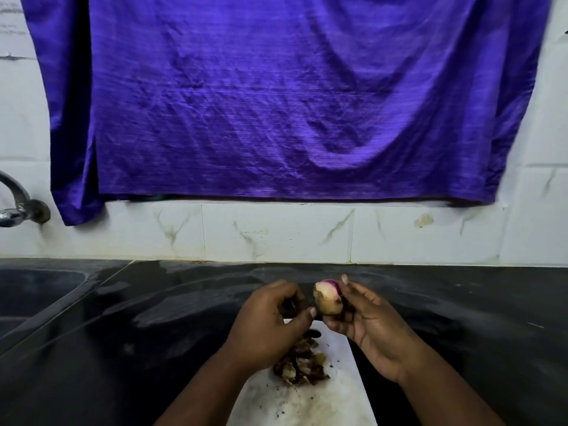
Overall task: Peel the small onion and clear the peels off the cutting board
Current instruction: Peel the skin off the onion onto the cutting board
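My right hand (365, 321) holds the small onion (327, 298) up above the counter, fingers wrapped around it. The onion is pale and mostly bare, with a purple patch at its top. My left hand (270, 321) is just left of the onion, its fingers pinched on a dark scrap of peel. Below both hands lies the white cutting board (332, 392), with a heap of brown peels (299, 362) on its middle and small dark crumbs scattered around.
The board lies on a black stone counter (153, 333). A sink (33, 290) is sunk in at the far left, with a metal tap (18, 204) on the tiled wall above it. A purple cloth (276, 103) hangs over the wall behind.
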`<state>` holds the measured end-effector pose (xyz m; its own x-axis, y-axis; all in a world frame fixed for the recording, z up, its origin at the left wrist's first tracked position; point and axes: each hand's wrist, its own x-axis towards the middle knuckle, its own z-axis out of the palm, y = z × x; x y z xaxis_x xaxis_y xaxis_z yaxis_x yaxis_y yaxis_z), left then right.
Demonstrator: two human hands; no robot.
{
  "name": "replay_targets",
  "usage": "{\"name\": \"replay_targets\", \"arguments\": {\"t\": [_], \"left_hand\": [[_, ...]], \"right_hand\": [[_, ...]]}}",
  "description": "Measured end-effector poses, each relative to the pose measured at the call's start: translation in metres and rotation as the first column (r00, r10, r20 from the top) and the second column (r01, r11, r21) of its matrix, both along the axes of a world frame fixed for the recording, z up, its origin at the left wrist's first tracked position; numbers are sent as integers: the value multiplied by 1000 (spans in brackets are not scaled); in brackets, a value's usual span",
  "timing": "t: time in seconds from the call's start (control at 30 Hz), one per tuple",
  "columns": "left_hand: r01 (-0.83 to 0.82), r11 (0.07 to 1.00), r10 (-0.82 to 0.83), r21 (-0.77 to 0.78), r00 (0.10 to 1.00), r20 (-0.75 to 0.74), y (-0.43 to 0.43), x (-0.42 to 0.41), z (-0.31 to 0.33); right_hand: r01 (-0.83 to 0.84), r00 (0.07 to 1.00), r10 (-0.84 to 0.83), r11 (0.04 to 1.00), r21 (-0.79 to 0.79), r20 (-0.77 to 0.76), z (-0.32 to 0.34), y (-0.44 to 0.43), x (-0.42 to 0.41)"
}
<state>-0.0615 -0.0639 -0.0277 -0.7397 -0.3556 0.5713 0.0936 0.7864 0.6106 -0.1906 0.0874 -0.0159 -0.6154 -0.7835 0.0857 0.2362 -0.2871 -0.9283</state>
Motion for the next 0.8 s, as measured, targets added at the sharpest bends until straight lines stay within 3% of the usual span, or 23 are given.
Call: {"name": "replay_targets", "arguments": {"t": [0.13, 0.27, 0.43, 0.8], "left_hand": [[29, 999, -33, -34, 991, -127, 5, 2, 3], [122, 992, -125, -32, 979, -161, 8, 0, 4], [122, 993, -118, 4, 971, -206, 9, -2, 4], [217, 973, -203, 75, 967, -156, 14, 2, 12]], "right_hand": [[-24, 1000, 24, 1000, 15, 9, -2, -1, 0], [-20, 999, 22, 998, 56, -34, -3, -3, 2], [1, 993, 15, 991, 134, -121, 0, 0, 5], [34, 986, -5, 984, 173, -164, 3, 1, 8]]}}
